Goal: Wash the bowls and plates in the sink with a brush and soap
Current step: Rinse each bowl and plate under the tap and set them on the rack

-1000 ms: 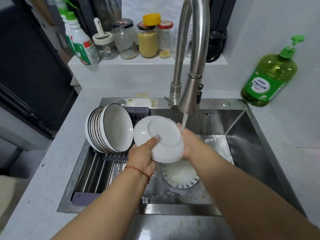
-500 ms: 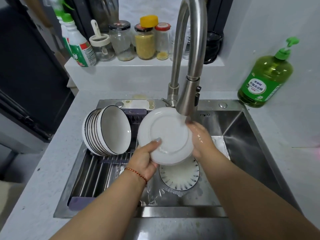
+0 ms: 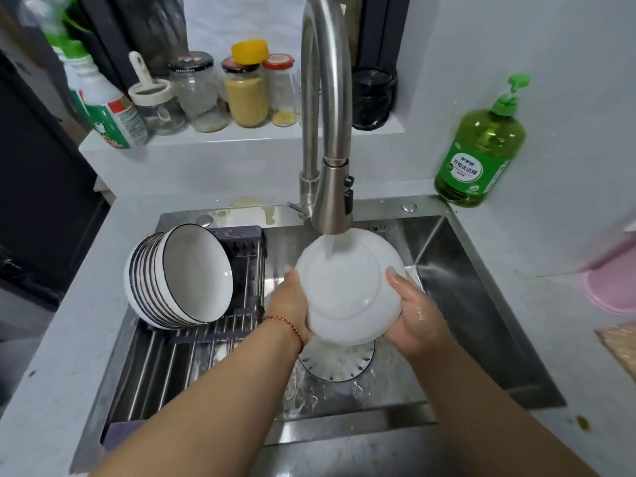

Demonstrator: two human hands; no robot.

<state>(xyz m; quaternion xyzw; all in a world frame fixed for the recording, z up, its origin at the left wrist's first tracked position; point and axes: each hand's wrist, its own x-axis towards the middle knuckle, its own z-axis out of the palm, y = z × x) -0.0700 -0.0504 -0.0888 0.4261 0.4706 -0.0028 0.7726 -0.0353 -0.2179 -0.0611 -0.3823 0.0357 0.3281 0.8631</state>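
White plate point(image 3: 347, 287) gripped by both hands' fingers point(image 3: 395, 275), left ones mostly hidden behind.

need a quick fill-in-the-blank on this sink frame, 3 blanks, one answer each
1. Both hands, the left hand and the right hand, hold a white ____ under the faucet.
2. The stack of bowls lies on its side on the ____ over the sink's left part.
3. The soap bottle on the counter is ____ in colour.

Missing words: plate; rack; green
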